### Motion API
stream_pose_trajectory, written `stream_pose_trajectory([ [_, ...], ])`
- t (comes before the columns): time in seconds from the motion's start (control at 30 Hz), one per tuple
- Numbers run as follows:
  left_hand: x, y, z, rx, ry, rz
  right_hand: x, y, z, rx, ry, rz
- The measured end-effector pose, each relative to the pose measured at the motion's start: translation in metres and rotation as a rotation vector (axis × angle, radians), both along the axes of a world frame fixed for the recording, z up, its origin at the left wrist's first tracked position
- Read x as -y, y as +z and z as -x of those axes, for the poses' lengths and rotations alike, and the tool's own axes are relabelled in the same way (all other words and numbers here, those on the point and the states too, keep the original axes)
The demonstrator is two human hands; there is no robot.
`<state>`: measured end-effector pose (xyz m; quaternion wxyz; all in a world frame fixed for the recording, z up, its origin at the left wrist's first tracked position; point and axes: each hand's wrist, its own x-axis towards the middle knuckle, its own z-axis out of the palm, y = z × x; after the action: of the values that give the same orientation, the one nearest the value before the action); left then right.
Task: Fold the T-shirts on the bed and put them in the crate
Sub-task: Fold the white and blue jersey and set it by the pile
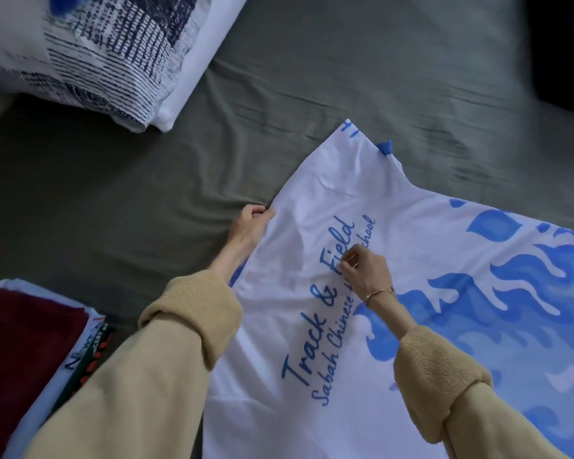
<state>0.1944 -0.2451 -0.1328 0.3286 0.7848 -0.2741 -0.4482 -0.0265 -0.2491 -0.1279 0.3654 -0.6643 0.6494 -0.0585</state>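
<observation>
White T-shirt (395, 260) spread flat on olive-grey bed sheet (312, 77) — left hand (249, 226) gripping its edge, right hand (365, 273) pinching its middle — patterned pillow (96, 51) beyond, folded stack (30, 352) at left.

The T-shirt (395, 293) on the right is white with blue script lettering and a blue flame pattern toward its right side. The bed sheet (312, 77) is plain olive-grey. The pillow (96, 51) at far left is white with dark navy dashed stripes. Both sleeves (166, 352) are tan. At near left, a dark red cloth (17, 352) lies over a white shirt (77, 352) with black and red print.
</observation>
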Motion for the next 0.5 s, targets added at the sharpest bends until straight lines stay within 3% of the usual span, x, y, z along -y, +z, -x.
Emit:
stream_pose_trajectory([
  [0.17, 0.058, -0.007, 0.006, -0.086, -0.1, -0.103, 0.064, -0.004, 0.006, 0.019, -0.058, 0.034],
  [0.3, 0.066, -0.008, 0.007, 0.17, -0.029, -0.139, 0.094, -0.008, 0.007, -0.008, -0.06, 0.065],
  [0.37, 0.069, -0.011, 0.005, 0.328, -0.098, -0.154, 0.11, -0.009, 0.01, -0.038, -0.075, 0.102],
  [0.5, 0.097, -0.007, 0.005, 0.298, -0.223, -0.07, 0.144, -0.005, 0.013, -0.146, -0.105, 0.268],
])
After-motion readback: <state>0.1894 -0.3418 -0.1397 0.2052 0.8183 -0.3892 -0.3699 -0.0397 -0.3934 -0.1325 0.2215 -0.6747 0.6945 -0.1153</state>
